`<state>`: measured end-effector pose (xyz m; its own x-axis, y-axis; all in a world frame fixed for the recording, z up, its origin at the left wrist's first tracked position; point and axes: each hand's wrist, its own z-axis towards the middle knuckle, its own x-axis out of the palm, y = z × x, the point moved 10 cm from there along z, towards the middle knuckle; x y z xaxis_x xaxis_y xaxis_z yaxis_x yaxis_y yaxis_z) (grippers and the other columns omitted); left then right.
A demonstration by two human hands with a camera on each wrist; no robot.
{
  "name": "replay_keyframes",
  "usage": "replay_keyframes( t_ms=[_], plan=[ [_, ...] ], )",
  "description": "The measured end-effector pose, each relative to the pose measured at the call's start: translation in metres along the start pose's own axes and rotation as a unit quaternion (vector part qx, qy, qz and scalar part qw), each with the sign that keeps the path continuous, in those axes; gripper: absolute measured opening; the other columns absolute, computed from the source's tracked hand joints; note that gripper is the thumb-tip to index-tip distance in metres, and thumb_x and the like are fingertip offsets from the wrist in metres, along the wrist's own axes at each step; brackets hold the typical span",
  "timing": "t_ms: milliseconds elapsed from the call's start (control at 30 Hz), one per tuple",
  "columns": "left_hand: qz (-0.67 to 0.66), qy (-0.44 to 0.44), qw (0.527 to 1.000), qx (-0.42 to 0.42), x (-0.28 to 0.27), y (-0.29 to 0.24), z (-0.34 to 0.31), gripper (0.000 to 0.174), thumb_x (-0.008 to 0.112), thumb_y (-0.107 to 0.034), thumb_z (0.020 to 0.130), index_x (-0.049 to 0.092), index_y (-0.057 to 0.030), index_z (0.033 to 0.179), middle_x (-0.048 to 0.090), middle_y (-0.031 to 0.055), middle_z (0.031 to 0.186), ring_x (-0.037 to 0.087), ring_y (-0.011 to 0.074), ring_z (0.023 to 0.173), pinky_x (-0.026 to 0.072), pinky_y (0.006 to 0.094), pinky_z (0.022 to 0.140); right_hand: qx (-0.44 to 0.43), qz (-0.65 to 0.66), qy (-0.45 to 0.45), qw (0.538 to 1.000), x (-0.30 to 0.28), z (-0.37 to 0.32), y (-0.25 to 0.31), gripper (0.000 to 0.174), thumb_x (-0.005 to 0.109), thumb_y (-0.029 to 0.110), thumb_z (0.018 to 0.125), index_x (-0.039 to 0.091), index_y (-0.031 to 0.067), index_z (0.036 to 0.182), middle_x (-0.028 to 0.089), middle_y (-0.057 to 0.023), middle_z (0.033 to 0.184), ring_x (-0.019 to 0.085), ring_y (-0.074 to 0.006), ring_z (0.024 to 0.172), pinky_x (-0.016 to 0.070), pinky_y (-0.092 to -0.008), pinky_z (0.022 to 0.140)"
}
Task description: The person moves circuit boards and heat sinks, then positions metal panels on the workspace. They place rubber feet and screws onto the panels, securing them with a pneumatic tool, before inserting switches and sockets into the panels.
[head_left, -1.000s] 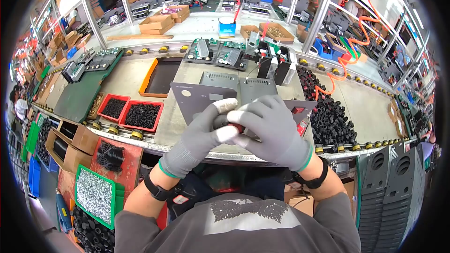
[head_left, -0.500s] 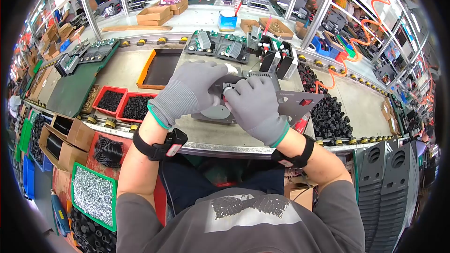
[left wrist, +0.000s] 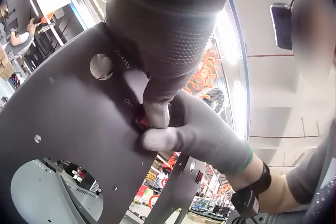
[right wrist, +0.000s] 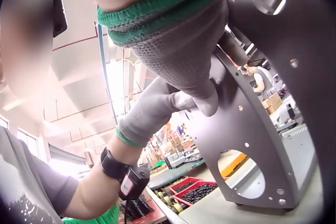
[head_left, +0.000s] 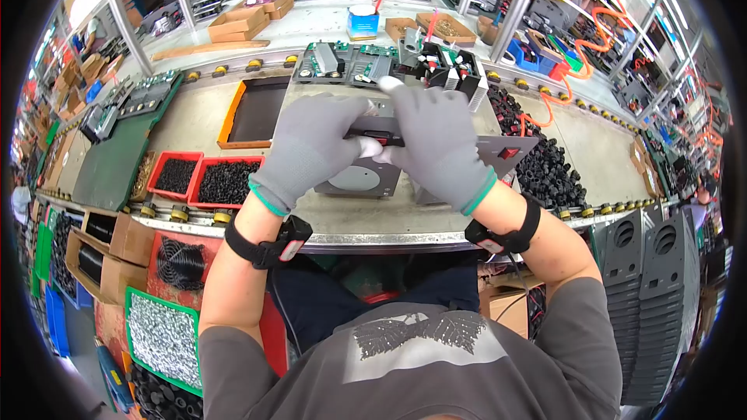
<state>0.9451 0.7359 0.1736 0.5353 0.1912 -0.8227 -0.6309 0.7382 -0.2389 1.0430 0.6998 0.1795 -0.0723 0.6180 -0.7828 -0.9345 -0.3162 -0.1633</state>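
A grey metal panel [head_left: 354,187] with a large round hole stands upright on the bench before me. A red rocker switch [head_left: 380,138] sits near its top edge, beside printed "OFF" lettering in the left wrist view. My gloved left hand [head_left: 317,140] grips the panel's upper edge, its thumb [left wrist: 156,115] pressing on the switch. From the other side my gloved right hand [head_left: 440,136] grips the same edge, thumb [left wrist: 160,140] right at the switch. Its fingers reach behind the panel and are partly hidden. To the right another grey panel [head_left: 486,148] carries a red switch [head_left: 508,153].
Circuit board assemblies [head_left: 342,62] lie behind the panel, next to black heat sinks [head_left: 451,74]. Red bins [head_left: 227,181] of small black parts stand left. Black switches [head_left: 545,175] are piled right. Stacked grey panels [head_left: 646,295] stand by my right side.
Earlier both hands held a red-marked part together above the bench. They then moved to the grey panel, now more upright, with both thumbs brought together at its switch.
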Motion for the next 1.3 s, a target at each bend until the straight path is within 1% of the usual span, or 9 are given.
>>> replay_keyframes(
  t_ms=[133,233,367,500,600,700,833,1033,1300],
  plan=[
    [-0.026,-0.068,0.996,0.060,0.002,-0.005,-0.002,0.035,0.081,-0.028,0.069,0.068,-0.0085,0.095,0.066,0.0101,0.076,0.063,0.0320,0.072,0.0484,0.0404,0.067,0.022,0.139,0.166,0.976,0.033,0.006,0.003,0.036,0.069,0.040,0.081,0.066,0.0160,0.107,0.071,-0.0067,0.093,0.068,-0.0253,0.088,0.0441,-0.0432,0.084],
    [-0.038,-0.074,0.996,0.016,0.015,-0.005,0.002,0.036,0.083,-0.023,0.068,0.069,-0.0068,0.096,0.066,0.0083,0.073,0.062,0.0307,0.070,0.0467,0.0387,0.065,0.024,0.093,0.110,0.989,0.036,0.004,-0.007,0.016,0.065,0.027,0.083,0.070,0.0149,0.093,0.073,-0.0048,0.089,0.071,-0.0265,0.082,0.0462,-0.0450,0.087],
    [-0.070,0.007,0.996,-0.048,0.019,0.012,0.000,0.042,0.082,-0.023,0.071,0.066,-0.0043,0.105,0.065,0.0101,0.087,0.062,0.0263,0.081,0.0468,0.0356,0.073,-0.054,0.090,-0.092,0.990,-0.020,-0.016,-0.009,0.050,0.070,0.035,0.081,0.059,0.0123,0.123,0.068,-0.0069,0.088,0.067,-0.0272,0.091,0.0450,-0.0432,0.085],
    [-0.077,-0.206,0.976,-0.002,-0.034,-0.033,-0.026,0.043,0.075,-0.017,0.080,0.061,0.0010,0.116,0.064,0.0080,0.106,0.061,0.0201,0.091,0.0465,0.0307,0.088,0.112,0.120,-0.113,0.980,-0.107,-0.076,-0.144,0.039,0.075,0.030,0.077,0.068,0.0100,0.110,0.066,-0.0102,0.088,0.065,-0.0286,0.092,0.0498,-0.0398,0.083],
    [-0.312,-0.019,0.949,-0.053,0.007,-0.045,-0.033,0.043,0.081,-0.022,0.075,0.066,-0.0012,0.110,0.067,0.0084,0.095,0.062,0.0191,0.088,0.0478,0.0313,0.083,0.398,0.074,0.003,0.914,-0.069,-0.184,-0.293,0.026,0.063,0.032,0.087,0.069,0.0098,0.100,0.069,-0.0131,0.091,0.066,-0.0322,0.091,0.0526,-0.0418,0.078],
    [-0.311,0.168,0.933,0.062,0.069,-0.124,-0.022,0.034,0.082,-0.028,0.076,0.071,-0.0075,0.102,0.066,0.0071,0.082,0.062,0.0226,0.074,0.0468,0.0323,0.069,0.456,-0.008,0.243,0.856,0.021,-0.303,-0.375,0.029,0.061,0.032,0.089,0.068,0.0171,0.112,0.067,-0.0128,0.108,0.064,-0.0313,0.103,0.0515,-0.0436,0.087],
    [-0.402,0.345,0.840,0.116,0.164,-0.201,-0.008,0.031,0.075,-0.023,0.084,0.071,-0.0049,0.109,0.071,0.0080,0.093,0.067,0.0179,0.087,0.0504,0.0305,0.078,0.456,-0.029,0.312,0.833,0.079,-0.359,-0.386,0.043,0.064,0.038,0.088,0.061,0.0221,0.128,0.061,-0.0169,0.121,0.060,-0.0351,0.113,0.0496,-0.0441,0.094],
    [-0.447,0.400,0.797,0.071,0.239,-0.239,0.004,0.030,0.072,-0.024,0.085,0.070,-0.0083,0.111,0.070,0.0104,0.099,0.067,0.0226,0.087,0.0506,0.0340,0.077,0.495,0.057,0.201,0.844,0.058,-0.362,-0.422,0.028,0.062,0.026,0.084,0.060,0.0078,0.104,0.065,-0.0188,0.101,0.065,-0.0359,0.097,0.0513,-0.0437,0.086],
    [-0.457,0.456,0.763,0.001,0.294,-0.254,0.011,0.029,0.070,-0.026,0.090,0.071,-0.0062,0.111,0.068,0.0061,0.084,0.057,0.0099,0.073,0.0472,0.0280,0.069,0.413,-0.020,0.519,0.748,0.059,-0.379,-0.365,0.040,0.063,0.031,0.079,0.070,0.0086,0.112,0.072,-0.0161,0.106,0.069,-0.0337,0.100,0.0545,-0.0413,0.086]
  ],
)
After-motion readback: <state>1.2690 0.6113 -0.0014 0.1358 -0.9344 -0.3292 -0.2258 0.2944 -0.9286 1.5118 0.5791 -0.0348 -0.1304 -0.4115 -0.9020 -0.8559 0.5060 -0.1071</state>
